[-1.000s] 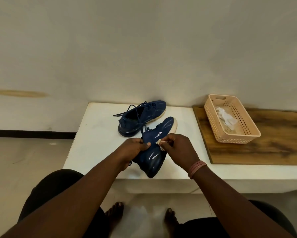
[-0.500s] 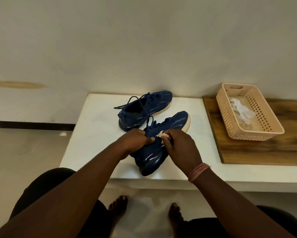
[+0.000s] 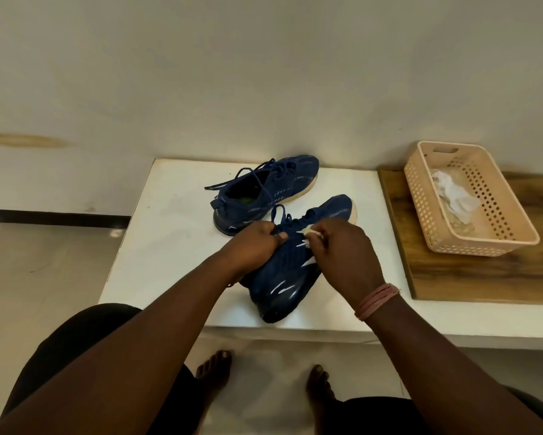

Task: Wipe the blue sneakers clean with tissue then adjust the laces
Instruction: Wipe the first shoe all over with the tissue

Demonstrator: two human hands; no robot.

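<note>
1. At the near edge of the white worktop (image 3: 157, 246), the nearer blue sneaker (image 3: 282, 284) lies with its heel toward the person and its toe pointing away to the right. The left hand (image 3: 257, 243) grips it at the collar, thumb on top beside the laces (image 3: 279, 215).
2. The right hand (image 3: 345, 255) pinches a small wad of white tissue (image 3: 308, 235) against the sneaker's upper, fingers curled round it.
3. The step in hand looks like wiping the side panel. To do it well, I would keep the left grip firm so the shoe cannot swivel, and draw the tissue in short strokes along the knit rather than across it, since the wad is small and likely to shred.
4. Turning the wad to a fresh face probably helps, as little of it shows beyond the fingers.
5. The second sneaker (image 3: 264, 193) sits just behind, upright, its laces loose and trailing left; it touches or nearly touches the held one, I cannot tell which.
6. That closeness may crowd strokes toward the toe.
7. To the right, a peach perforated basket (image 3: 515, 227) on a wooden board (image 3: 484, 277) holds more crumpled tissue (image 3: 452, 193), well apart yet seemingly reachable.
8. Bare feet (image 3: 213, 372) stand on the floor below.
</note>
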